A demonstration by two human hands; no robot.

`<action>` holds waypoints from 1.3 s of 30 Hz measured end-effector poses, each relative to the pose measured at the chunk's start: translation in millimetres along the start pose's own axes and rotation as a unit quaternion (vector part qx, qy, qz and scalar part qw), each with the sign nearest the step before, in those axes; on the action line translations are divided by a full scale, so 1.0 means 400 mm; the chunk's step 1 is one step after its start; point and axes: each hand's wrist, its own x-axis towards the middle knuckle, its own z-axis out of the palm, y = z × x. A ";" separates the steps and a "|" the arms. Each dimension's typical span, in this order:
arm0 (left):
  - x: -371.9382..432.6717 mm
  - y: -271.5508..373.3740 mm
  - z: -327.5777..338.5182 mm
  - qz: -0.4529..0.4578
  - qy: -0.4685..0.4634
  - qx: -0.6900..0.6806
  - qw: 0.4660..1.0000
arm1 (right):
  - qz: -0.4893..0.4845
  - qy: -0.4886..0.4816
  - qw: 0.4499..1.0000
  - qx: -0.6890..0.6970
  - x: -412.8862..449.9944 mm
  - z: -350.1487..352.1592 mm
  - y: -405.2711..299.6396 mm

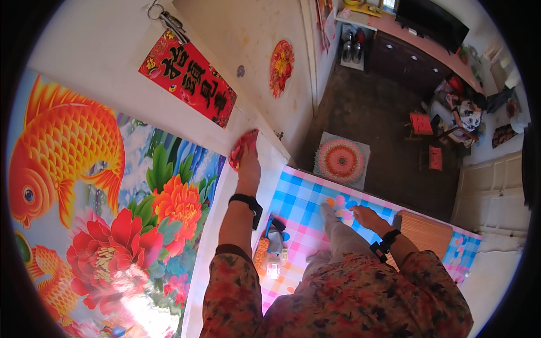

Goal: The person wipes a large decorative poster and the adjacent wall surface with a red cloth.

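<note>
My left hand presses a crumpled red cloth against the white wall, near its corner. Part of the cloth is hidden under my fingers. Just above it, a red paper banner with black writing is stuck on the wall. A glossy poster of goldfish and peonies covers the wall to the left. My right hand hangs in the air over the checked bed cover, fingers loosely apart and holding nothing. My feet stand on that cover.
A wooden folding table lies by the bed's edge. Small items, including a grey pouch, sit along the wall. Keys hang above. Beyond the drop, a round mat and low stools stand near a seated person.
</note>
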 end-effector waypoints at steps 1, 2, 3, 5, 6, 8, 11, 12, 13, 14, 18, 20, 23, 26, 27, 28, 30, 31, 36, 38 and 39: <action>-0.036 0.031 0.019 -0.003 -0.013 -0.025 1.000 | 0.010 -0.011 1.000 -0.002 0.000 0.000 -0.006; -0.071 0.066 0.036 -0.003 -0.026 -0.054 0.998 | 0.006 -0.014 1.000 -0.005 -0.001 0.008 -0.002; -0.111 0.104 0.046 0.002 -0.030 -0.106 0.994 | 0.005 -0.009 1.000 -0.010 -0.004 0.019 0.009; -0.206 0.169 0.062 0.008 -0.033 -0.245 0.969 | -0.001 -0.005 1.000 -0.020 -0.003 0.032 0.012; -0.258 0.191 0.068 0.009 -0.033 -0.317 0.948 | -0.008 -0.011 1.000 -0.028 -0.003 0.037 0.012; -0.349 0.201 0.054 -0.001 -0.002 -0.420 0.908 | -0.015 -0.022 0.999 -0.044 -0.005 0.044 0.012; -0.483 0.129 -0.041 -0.077 0.155 -0.498 0.850 | -0.037 -0.023 0.997 -0.064 0.000 0.047 0.014; -0.529 0.099 -0.072 -0.130 0.287 -0.518 0.795 | -0.035 -0.023 0.996 -0.076 0.004 0.049 0.018; -0.576 0.062 -0.111 -0.167 0.335 -0.451 0.810 | -0.028 -0.022 0.996 -0.087 0.006 0.053 0.028; -0.624 0.021 -0.148 -0.204 0.379 -0.379 0.819 | -0.030 -0.024 0.995 -0.093 0.008 0.054 0.035; -0.739 -0.077 -0.175 -0.281 0.426 -0.228 0.829 | -0.061 -0.021 0.992 -0.105 0.020 0.050 0.042; -0.743 -0.079 -0.127 -0.303 0.372 -0.189 0.857 | -0.068 -0.023 0.991 -0.111 0.027 0.051 0.027; -0.726 -0.045 -0.023 -0.292 0.256 -0.186 0.903 | -0.089 -0.038 0.988 -0.123 0.020 0.049 0.007; -0.692 -0.004 0.033 -0.252 0.190 -0.214 0.925 | -0.065 -0.028 0.992 -0.106 -0.007 0.026 -0.001; -0.675 0.001 0.034 -0.241 0.174 -0.216 0.930 | -0.047 -0.026 0.994 -0.098 -0.017 0.020 0.010; -0.660 0.008 0.037 -0.230 0.159 -0.218 0.935 | -0.029 -0.025 0.995 -0.091 -0.028 0.015 0.021; -0.635 0.037 0.071 -0.193 0.142 -0.222 0.945 | -0.023 -0.029 0.994 -0.103 -0.043 0.009 0.048; -0.638 0.051 0.096 -0.160 0.125 -0.218 0.955 | -0.025 -0.032 0.993 -0.111 -0.043 0.006 0.042; -0.710 0.175 0.104 -0.293 -0.014 -0.590 0.753 | -0.091 -0.043 0.987 -0.128 -0.029 0.021 -0.010; -0.762 0.206 0.095 -0.345 0.042 -0.671 0.655 | -0.155 -0.038 0.982 -0.100 -0.014 0.035 -0.057; -0.796 0.219 0.089 -0.366 0.049 -0.699 0.613 | -0.167 -0.055 0.980 -0.095 -0.004 0.040 -0.095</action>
